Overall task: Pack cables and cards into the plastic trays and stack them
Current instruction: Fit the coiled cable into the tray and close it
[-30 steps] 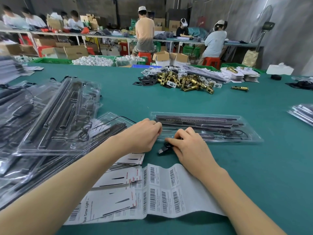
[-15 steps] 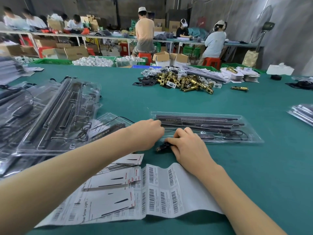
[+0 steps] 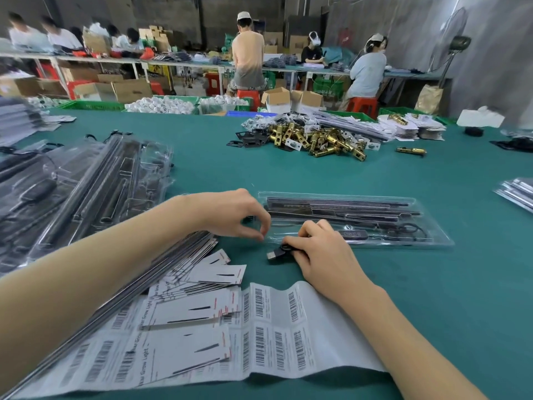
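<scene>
cable point(image 3: 281, 253) with its plug lies on the green surface point(image 3: 432, 298), just before the clear tray point(image 3: 441, 241). right hand point(image 3: 323, 255) pinches it; left hand point(image 3: 230, 215) curls with fingertips together at the tray's corner, whether gripping it i cannot tell. next, probably tuck the cable into its slot.

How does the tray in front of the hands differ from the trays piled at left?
The single tray lies flat and alone on the green table, its long side across the view; the piled trays overlap, tilted and askew. The right hand grips a black USB plug at the single tray's near edge; no hand touches the pile. Both are clear plastic holding long dark parts.
</scene>
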